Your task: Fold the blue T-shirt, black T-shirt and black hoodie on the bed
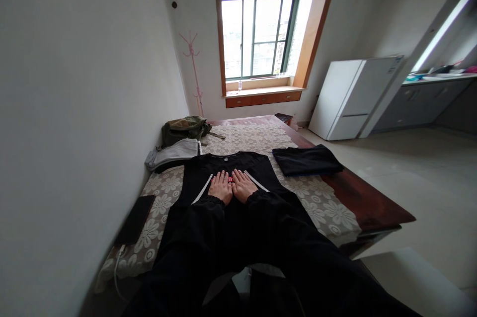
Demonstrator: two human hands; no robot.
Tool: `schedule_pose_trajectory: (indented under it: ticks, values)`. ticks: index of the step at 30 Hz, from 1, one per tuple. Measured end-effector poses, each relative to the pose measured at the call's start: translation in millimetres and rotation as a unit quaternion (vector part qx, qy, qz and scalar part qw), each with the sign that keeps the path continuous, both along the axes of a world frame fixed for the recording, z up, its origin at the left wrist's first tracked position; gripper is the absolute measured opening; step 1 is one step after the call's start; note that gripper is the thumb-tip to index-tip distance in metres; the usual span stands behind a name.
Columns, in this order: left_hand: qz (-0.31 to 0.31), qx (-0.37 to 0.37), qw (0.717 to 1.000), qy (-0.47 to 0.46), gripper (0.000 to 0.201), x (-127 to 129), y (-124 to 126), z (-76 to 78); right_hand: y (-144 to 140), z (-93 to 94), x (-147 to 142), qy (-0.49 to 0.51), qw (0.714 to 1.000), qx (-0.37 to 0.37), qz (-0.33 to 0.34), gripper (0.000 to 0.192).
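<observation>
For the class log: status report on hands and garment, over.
Left hand and right hand flat, side by side on black shirt. Shirt spread on bed. Folded dark garment beside it, apart.

Both sleeves cover most of the lower half of the black shirt (227,163), and the left hand (221,187) and right hand (243,185) sit right over its red chest print, so no reading that. The stuff on the table (439,78) at 2 o'clock is way too small to make out. The white cable (116,267) at 8 o'clock disappears under the bed's edge.
</observation>
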State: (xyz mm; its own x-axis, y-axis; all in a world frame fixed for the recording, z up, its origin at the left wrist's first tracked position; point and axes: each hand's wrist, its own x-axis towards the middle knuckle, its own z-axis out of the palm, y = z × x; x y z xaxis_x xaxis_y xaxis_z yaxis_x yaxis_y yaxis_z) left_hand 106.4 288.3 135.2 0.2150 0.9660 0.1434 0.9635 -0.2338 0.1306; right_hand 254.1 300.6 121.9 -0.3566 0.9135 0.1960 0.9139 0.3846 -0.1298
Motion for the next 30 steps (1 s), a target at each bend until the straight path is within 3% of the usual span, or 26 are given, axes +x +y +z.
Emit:
schedule_pose_trajectory:
  ticks: [30]
  values:
    - [0.005, -0.007, 0.999, -0.034, 0.062, 1.0, -3.5, 3.7, 0.5, -0.3, -0.4, 0.008, 1.000, -0.010, -0.003, 0.065]
